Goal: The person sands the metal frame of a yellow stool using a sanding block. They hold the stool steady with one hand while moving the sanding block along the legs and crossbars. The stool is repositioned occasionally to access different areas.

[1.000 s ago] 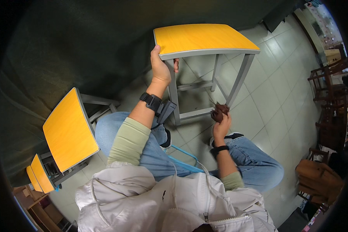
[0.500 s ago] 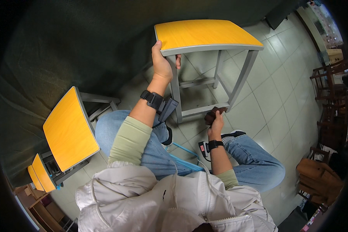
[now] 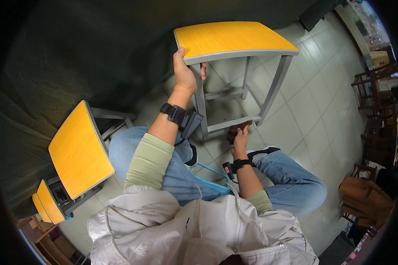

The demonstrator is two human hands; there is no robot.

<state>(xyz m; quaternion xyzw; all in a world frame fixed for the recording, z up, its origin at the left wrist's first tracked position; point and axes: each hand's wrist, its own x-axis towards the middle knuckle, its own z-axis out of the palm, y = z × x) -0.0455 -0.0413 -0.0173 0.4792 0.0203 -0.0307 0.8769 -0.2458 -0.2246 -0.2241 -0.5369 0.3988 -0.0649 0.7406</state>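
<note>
A stool with a yellow top and grey metal legs stands on the tiled floor in front of me. My left hand grips its near-left corner and leg, just under the top. Low down, my right hand holds a small dark brown object against the stool's lower crossbar, near the floor. Both wrists wear black straps. I sit with my knees in blue jeans on either side.
A second yellow-topped stool stands at my left, and a third lies beyond it. A dark green curtain hangs behind. A brown bag and dark wooden chairs are at the right. A blue cord crosses my lap.
My right hand with the brown object has dropped from the stool's right leg down to the lower crossbar. The left hand has kept its grip on the stool.
</note>
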